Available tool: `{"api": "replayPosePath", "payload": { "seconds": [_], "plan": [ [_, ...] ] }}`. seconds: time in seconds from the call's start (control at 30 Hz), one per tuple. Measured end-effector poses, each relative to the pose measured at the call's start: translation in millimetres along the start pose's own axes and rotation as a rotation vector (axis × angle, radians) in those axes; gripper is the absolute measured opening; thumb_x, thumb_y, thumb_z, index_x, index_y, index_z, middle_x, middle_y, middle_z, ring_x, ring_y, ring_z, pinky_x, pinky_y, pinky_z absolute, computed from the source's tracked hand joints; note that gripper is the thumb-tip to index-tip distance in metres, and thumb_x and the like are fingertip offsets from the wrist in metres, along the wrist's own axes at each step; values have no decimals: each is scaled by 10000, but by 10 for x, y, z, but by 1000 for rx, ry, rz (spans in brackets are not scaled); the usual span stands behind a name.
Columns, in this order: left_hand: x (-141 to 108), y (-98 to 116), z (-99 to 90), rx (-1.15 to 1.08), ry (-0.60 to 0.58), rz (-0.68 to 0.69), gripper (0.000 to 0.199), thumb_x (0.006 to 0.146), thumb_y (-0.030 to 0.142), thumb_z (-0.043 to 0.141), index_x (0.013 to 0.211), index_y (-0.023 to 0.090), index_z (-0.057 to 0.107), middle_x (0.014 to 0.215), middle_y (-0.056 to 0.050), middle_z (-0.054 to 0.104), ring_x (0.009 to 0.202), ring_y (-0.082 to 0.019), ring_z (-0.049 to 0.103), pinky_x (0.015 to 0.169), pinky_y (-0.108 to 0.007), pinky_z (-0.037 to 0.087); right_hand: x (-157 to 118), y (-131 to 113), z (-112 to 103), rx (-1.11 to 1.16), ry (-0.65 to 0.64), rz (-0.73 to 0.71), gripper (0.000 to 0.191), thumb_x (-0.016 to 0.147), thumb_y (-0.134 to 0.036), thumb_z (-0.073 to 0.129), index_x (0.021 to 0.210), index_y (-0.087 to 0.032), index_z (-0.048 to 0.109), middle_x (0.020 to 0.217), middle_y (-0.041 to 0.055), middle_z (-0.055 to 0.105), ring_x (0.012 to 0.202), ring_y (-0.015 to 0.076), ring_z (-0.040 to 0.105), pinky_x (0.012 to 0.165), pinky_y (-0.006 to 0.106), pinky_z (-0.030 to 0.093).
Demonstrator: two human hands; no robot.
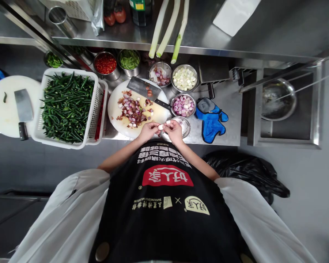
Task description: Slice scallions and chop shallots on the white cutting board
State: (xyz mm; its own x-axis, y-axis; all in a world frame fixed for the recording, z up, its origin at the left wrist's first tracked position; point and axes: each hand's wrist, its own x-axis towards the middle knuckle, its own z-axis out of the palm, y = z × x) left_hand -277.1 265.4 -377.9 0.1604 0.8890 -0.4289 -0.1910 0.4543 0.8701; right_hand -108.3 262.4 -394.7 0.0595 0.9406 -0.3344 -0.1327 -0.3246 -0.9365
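My left hand and my right hand meet at the near edge of a round white cutting board. Both have their fingers closed around a small white clove, which looks like peeled garlic. Purple shallots and brown skins lie loose on the board. A cleaver rests across its far side, its black handle reaching toward the bowls. Partly behind my right hand is a metal bowl with pale pieces in it. Just beyond it sits a bowl of peeled purple shallots.
Left of the board stands a white basket of green chillies, then another board with a cleaver. Bowls of chopped vegetables line the back. Blue gloves lie at right, before a sink. Leeks overhang the shelf.
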Motion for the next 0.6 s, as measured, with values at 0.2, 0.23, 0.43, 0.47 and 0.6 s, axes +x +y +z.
{"api": "replayPosePath", "payload": {
  "seconds": [0.2,0.23,0.43,0.47,0.6],
  "plan": [
    [5,-21,-7,69,12,78,90,729,202,740,808,161,734,653,14,699,566,-111,612,612,-238,523,-48,-43,23,4,-32,11,529,654,-502,939,950,-271,567,863,-27,771,678,168,700,719,352,641],
    [11,-32,-6,79,25,75,82,735,189,710,810,162,728,636,20,687,558,-112,605,605,-236,514,-54,-53,27,11,-39,16,526,654,-497,942,948,-268,571,866,-26,771,684,165,701,724,347,640],
    [0,-76,-9,175,36,143,99,779,176,665,858,167,723,662,23,678,564,-108,576,591,-230,473,-72,-67,37,81,-53,47,503,644,-440,959,935,-267,586,852,-38,773,702,161,707,733,340,645],
    [-5,-79,-12,189,33,163,95,780,180,681,863,166,726,702,15,698,584,-107,586,603,-230,476,-74,-63,36,89,-50,49,500,644,-433,959,934,-268,586,849,-40,773,701,160,706,731,337,645],
    [1,-100,-33,188,4,177,115,792,192,705,894,160,745,709,8,697,596,-113,597,616,-237,488,-75,-52,28,121,-41,59,496,655,-418,958,936,-269,577,855,-37,772,723,162,719,726,324,644]
  ]
}}
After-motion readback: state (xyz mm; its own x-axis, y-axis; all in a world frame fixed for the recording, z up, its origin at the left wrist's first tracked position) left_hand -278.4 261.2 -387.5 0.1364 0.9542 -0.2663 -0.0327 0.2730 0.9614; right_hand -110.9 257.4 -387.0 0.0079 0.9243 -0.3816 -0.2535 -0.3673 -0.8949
